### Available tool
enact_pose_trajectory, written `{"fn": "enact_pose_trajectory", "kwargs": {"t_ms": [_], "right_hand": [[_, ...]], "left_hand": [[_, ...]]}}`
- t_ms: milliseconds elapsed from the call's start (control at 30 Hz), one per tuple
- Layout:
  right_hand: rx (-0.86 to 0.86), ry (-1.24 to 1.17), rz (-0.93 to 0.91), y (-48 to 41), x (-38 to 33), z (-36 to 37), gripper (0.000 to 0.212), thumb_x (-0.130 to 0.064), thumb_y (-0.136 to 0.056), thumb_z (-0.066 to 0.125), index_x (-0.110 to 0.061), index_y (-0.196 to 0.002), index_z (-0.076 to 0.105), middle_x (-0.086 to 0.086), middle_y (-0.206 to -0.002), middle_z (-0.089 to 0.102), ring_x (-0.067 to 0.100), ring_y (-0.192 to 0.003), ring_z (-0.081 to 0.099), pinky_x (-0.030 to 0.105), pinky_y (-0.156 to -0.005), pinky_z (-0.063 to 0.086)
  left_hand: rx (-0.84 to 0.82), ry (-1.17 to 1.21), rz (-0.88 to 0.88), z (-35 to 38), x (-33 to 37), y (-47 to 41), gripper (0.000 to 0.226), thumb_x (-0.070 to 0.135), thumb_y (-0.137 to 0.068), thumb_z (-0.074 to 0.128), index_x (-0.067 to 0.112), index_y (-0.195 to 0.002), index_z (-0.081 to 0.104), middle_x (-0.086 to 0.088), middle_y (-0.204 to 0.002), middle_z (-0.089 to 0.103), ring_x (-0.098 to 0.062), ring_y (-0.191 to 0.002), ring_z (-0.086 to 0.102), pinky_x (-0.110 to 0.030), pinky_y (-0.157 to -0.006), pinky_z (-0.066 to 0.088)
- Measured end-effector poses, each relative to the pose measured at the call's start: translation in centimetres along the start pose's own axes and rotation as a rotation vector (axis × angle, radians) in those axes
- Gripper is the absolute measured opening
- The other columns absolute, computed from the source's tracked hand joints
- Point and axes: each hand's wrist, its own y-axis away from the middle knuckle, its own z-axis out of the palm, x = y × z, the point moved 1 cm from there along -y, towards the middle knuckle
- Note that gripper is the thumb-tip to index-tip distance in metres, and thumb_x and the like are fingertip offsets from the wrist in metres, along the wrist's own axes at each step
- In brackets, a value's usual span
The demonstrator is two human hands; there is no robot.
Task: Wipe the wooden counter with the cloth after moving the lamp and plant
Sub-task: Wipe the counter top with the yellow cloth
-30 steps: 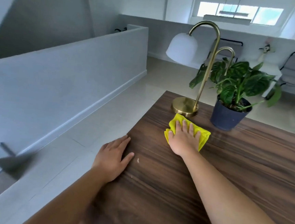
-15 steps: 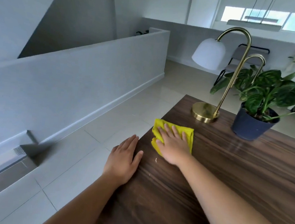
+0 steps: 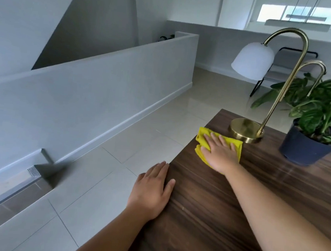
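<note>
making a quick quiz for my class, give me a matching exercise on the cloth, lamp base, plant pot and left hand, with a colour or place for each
Things:
1. cloth
2. lamp base
3. plant pot
4. left hand

Descriptions:
A. dark blue, at the far right of the counter
B. flat on the counter's near left edge, holding nothing
C. yellow, pressed under the right hand
D. round and brass, near the counter's far left corner

Pairs: 1-C, 2-D, 3-A, 4-B

Both forearms and hands [image 3: 150, 192] are bare, with no sleeves or jewellery.
</note>
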Motion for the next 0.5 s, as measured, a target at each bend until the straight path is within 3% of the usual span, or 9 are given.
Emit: {"fn": "enact_pose_trajectory", "kwargs": {"t_ms": [233, 500], "right_hand": [[-0.004, -0.055, 0.151, -4.3, -1.6, -0.3, 0.061, -0.052, -0.095, 0.014, -0.031, -0.151, 0.003, -0.005, -0.162, -0.005, 0.022, -0.148, -0.005, 0.053, -0.118, -0.001], [0.003, -0.023, -0.182, 5.9, -4.7, 1.9, 0.056, -0.055, -0.094, 0.018, -0.044, -0.147, 0.006, -0.017, -0.159, -0.002, 0.011, -0.148, -0.005, 0.045, -0.118, -0.003]], "left_hand": [[-0.023, -0.023, -0.008, 0.3, -0.3, -0.2, 0.065, 0.061, -0.09, 0.012, 0.03, -0.148, 0.011, 0.01, -0.157, 0.019, -0.009, -0.143, 0.012, -0.03, -0.113, 0.012], [-0.06, -0.025, -0.026, -0.2, 0.3, -0.3, 0.064, 0.058, -0.093, 0.015, 0.025, -0.148, 0.014, 0.005, -0.157, 0.022, -0.013, -0.144, 0.015, -0.036, -0.114, 0.017]]}}
